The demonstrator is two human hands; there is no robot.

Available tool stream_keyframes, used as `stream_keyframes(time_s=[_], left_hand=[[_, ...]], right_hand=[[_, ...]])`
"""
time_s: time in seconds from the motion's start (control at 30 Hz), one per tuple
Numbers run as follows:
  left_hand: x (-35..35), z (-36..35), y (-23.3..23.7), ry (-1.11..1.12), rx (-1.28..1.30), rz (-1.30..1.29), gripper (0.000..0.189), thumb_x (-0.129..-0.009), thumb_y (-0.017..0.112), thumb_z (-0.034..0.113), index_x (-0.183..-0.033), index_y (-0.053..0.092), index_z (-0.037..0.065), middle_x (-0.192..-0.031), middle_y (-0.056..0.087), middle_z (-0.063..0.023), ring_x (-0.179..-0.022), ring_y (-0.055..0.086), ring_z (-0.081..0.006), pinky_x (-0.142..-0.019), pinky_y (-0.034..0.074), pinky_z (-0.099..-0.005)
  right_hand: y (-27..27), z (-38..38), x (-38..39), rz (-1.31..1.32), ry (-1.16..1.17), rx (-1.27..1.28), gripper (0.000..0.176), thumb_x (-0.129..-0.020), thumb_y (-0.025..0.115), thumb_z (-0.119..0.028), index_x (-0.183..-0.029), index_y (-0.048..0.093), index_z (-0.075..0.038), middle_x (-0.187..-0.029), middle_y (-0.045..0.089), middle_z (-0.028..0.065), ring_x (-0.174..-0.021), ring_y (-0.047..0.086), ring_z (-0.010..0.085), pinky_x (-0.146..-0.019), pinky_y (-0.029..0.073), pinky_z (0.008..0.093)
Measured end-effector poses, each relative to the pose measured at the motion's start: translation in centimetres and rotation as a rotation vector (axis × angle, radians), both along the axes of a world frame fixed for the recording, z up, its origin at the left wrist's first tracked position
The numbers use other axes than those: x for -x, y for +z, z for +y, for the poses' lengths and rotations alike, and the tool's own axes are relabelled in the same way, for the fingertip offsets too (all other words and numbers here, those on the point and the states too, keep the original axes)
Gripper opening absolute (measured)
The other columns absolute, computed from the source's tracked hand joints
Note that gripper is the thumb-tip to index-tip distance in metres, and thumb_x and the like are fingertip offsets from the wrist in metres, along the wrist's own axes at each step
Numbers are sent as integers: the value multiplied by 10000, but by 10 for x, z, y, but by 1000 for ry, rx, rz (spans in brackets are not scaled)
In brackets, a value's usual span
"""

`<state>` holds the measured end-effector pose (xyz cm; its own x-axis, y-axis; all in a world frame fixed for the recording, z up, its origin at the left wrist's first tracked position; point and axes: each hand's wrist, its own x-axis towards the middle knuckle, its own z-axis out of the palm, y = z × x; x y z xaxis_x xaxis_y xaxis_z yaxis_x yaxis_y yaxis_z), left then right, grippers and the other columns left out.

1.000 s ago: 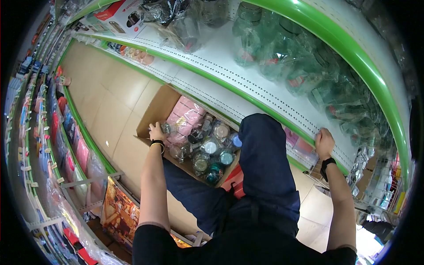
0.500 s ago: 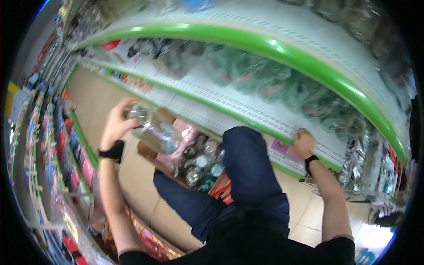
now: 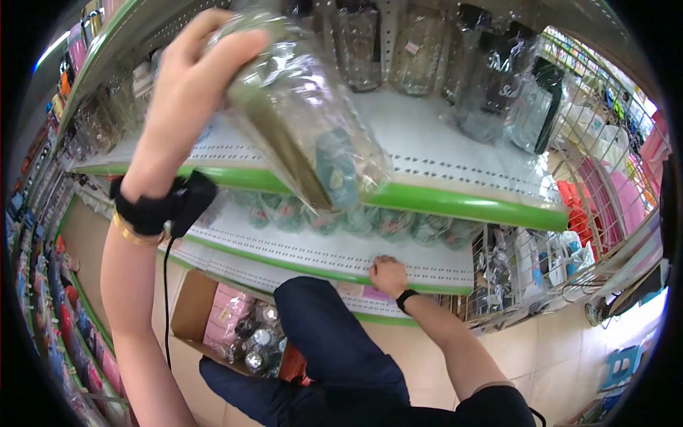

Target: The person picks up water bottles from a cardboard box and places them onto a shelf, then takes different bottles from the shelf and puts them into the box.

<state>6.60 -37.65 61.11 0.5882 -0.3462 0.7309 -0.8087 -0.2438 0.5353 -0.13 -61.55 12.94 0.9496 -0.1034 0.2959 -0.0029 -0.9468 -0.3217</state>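
Note:
My left hand (image 3: 196, 78) grips the top of a large clear plastic-wrapped bottle (image 3: 306, 121). The bottle tilts down to the right in front of the shelf's green edge, and a bluish label shows near its lower end. My right hand (image 3: 388, 276) is closed and rests on the edge of the lower white shelf (image 3: 327, 249); whether it grips the edge is hidden. Below my left arm, an open cardboard box (image 3: 186, 313) on the floor holds pink packs (image 3: 226, 314) and several bottles (image 3: 260, 339), beside my knees.
Wrapped jugs (image 3: 416, 53) stand at the back of the upper shelf (image 3: 427, 142). Green-tinted wrapped items (image 3: 356, 222) line the shelf below. A wire rack (image 3: 526, 263) is at the right, and crowded product shelves (image 3: 60, 313) run along the left.
My left hand has lifted the wrapped bottle from over the box up to the upper shelf. The view has tilted upward, and my right hand still rests at the lower shelf edge.

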Motion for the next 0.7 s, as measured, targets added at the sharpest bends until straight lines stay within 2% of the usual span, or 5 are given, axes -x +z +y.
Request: stream_keyframes(time_s=[0.13,0.17,0.3,0.37,0.7], left_hand=[[-18,-82,21,-160,-34,5,428,-809,632,353,-1067,609,12,-918,640,-65,-821,601,-140,-737,460,-251],[-21,-99,30,-269,-128,189,755,-789,637,343,-1334,332,-81,-1347,313,-314,-1202,384,-477,-895,421,-443],[-55,-155,39,-108,-223,57,831,-769,639,389,-1349,286,-90,-1346,315,-311,-1105,498,-449,-814,484,-405],[-67,-179,30,231,-248,-416,584,-711,678,466,-1091,621,27,-949,660,-133,-879,638,-248,-789,484,-317],[-82,-232,8,229,-384,-288,654,-654,642,533,-1088,630,45,-950,680,-152,-895,651,-318,-781,507,-388]], right_hand=[[2,0,1,9,-4,-11,215,-775,511,-236,-759,615,-48,-816,636,123,-793,626,291,-680,520,419],[1,-1,1,-2,-1,-15,217,-776,512,-238,-760,617,-49,-814,637,119,-793,627,289,-682,521,417],[6,-1,2,6,13,-40,229,-787,510,-247,-783,623,-48,-827,638,114,-805,628,285,-685,523,419],[6,-1,2,23,4,-39,230,-792,510,-249,-794,622,-48,-838,637,115,-813,628,282,-685,523,421],[0,-3,1,-67,34,-56,158,-771,559,-211,-764,603,-60,-780,618,103,-747,620,284,-628,520,414]])
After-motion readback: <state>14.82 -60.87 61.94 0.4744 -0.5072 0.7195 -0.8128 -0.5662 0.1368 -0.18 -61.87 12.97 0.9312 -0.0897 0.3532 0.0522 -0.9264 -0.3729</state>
